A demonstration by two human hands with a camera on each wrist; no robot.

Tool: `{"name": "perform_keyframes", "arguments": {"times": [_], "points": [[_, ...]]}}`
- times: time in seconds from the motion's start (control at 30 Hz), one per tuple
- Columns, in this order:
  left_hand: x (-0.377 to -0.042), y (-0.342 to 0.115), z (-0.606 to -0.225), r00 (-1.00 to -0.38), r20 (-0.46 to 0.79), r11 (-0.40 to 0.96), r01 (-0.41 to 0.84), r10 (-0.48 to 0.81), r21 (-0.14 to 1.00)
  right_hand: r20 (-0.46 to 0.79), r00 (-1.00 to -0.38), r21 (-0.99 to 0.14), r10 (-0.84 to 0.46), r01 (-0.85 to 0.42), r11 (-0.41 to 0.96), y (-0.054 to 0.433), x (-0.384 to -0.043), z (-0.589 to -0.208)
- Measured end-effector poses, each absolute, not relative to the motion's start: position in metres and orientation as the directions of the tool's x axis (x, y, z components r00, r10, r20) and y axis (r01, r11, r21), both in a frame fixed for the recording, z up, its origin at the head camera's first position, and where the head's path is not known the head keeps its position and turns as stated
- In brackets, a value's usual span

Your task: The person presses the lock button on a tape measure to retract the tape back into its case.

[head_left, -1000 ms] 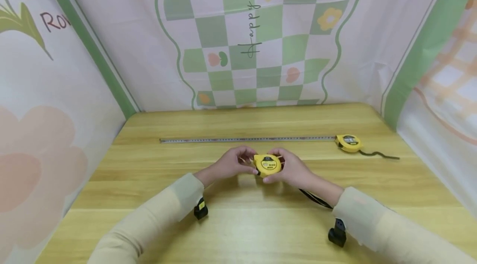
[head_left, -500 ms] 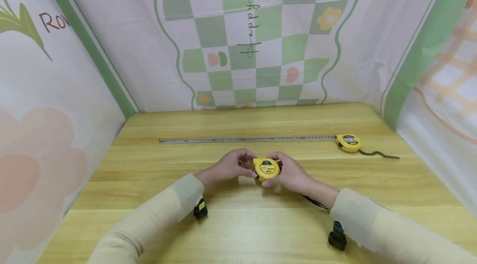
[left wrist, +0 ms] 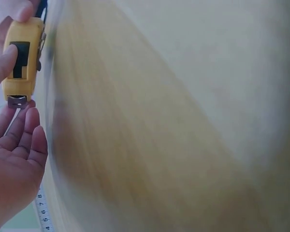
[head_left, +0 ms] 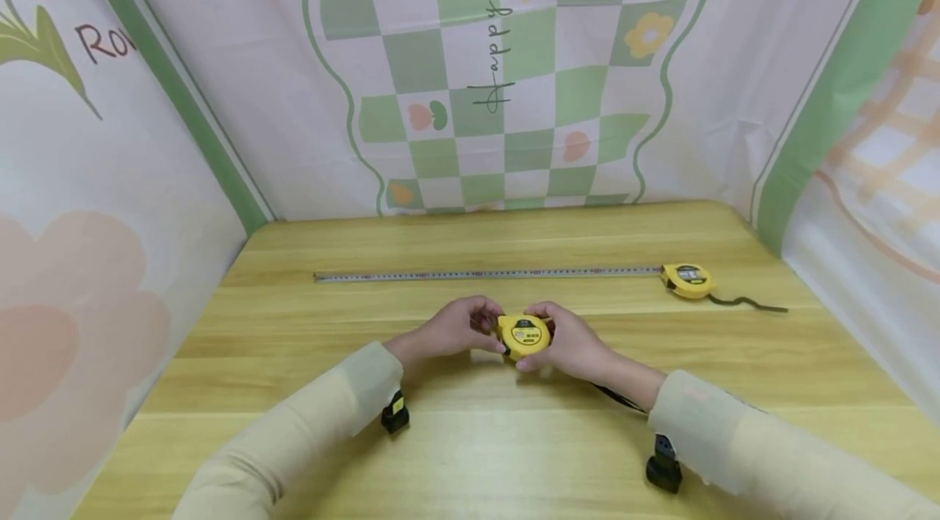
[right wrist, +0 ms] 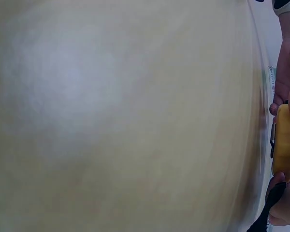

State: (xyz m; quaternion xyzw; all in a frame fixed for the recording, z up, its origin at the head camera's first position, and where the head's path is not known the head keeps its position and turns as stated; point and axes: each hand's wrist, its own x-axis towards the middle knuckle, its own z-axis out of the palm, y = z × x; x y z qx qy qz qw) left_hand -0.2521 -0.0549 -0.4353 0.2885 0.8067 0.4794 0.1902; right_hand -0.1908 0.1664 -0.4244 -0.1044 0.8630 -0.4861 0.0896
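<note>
A yellow tape measure (head_left: 525,335) is held up between both hands over the middle of the table. My right hand (head_left: 576,342) grips its case from the right, thumb on the near edge; a black wrist strap (right wrist: 269,208) trails from that end. On the left, my left hand (head_left: 458,330) has its thumb on the black lock button (left wrist: 22,53), with fingertips at the metal hook (left wrist: 17,102), which sits at the mouth of the case. Beyond the hands lies a second yellow tape measure (head_left: 689,282), its blade (head_left: 477,274) drawn out long to the left.
The wooden table (head_left: 470,446) reaches back to a patterned cloth wall (head_left: 485,128). A dark cord (head_left: 747,304) runs right from the second tape measure. Small black cameras hang under both sleeves, the left camera (head_left: 395,414) and the right camera (head_left: 664,468).
The held tape measure has come slightly nearer and lower, a little to the left, with both hands moving along. The tape measure on the table has stayed put.
</note>
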Motion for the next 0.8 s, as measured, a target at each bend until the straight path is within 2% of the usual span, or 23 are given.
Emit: {"name": "perform_keyframes", "arguments": {"times": [0.8], "points": [[-0.2520,-0.0548,-0.4349,-0.764,-0.057,0.419,0.289,0.643,0.861,-0.057,-0.959,-0.856,-0.277,-0.096,0.508,0.1612,-0.1879,-0.4214]]}}
